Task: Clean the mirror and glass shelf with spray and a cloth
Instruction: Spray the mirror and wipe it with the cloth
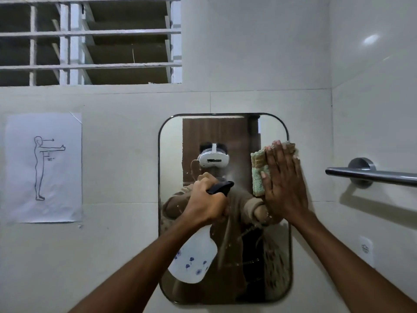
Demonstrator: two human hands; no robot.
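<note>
On the tiled wall straight ahead hangs the mirror [225, 208], and the job looks to be at the mirror-wiping step. The left hand [208, 199] has its fingers clenched round the neck of the spray bottle [191, 256], nozzle aimed at the glass. The right hand [285, 179], fingers straight and flat, presses the cloth [259, 170] against the mirror's upper right edge. Next likely comes sweeping the cloth across the misted glass. No glass shelf shows.

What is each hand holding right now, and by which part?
The left hand grips the spray bottle by its neck, under the dark trigger head. The right hand presses the cloth flat against the mirror, fingers straight.
</note>
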